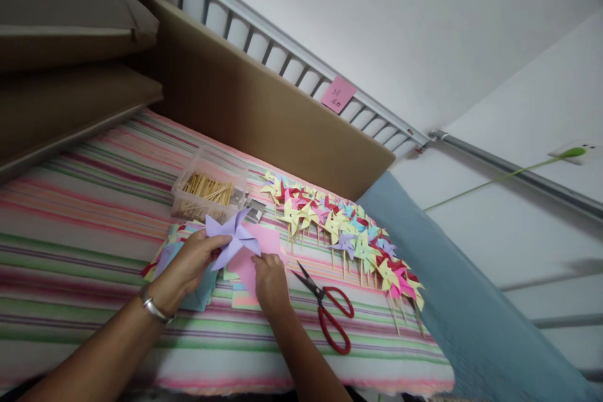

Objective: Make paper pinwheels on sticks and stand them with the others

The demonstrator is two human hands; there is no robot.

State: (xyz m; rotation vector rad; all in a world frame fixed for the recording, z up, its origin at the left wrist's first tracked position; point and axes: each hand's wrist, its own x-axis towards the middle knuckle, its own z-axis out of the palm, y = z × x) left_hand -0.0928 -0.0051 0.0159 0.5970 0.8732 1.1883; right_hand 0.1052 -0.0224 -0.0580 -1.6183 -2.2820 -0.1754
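Note:
A purple paper pinwheel (237, 239) is held up in front of me. My left hand (196, 256) pinches its left side between thumb and fingers. At the pinwheel's lower right blade, the closed fingers of my right hand (272, 281) grip the tip. Behind and beneath the pinwheel lie pink paper sheets (269, 240), partly covered by it. A stack of coloured paper pieces (164, 254) sits by my left hand, partly hidden. To the right of my right hand, scissors (325, 304) with red handles lie with the blades nearly together.
A clear plastic box (210, 166) holds wooden sticks (205, 191). Several finished pinwheels (336, 226) on sticks lie in rows at the right on the striped cloth (85, 270). A brown board (264, 97) stands along the back; flat cardboard packs (70, 91) rise at the left.

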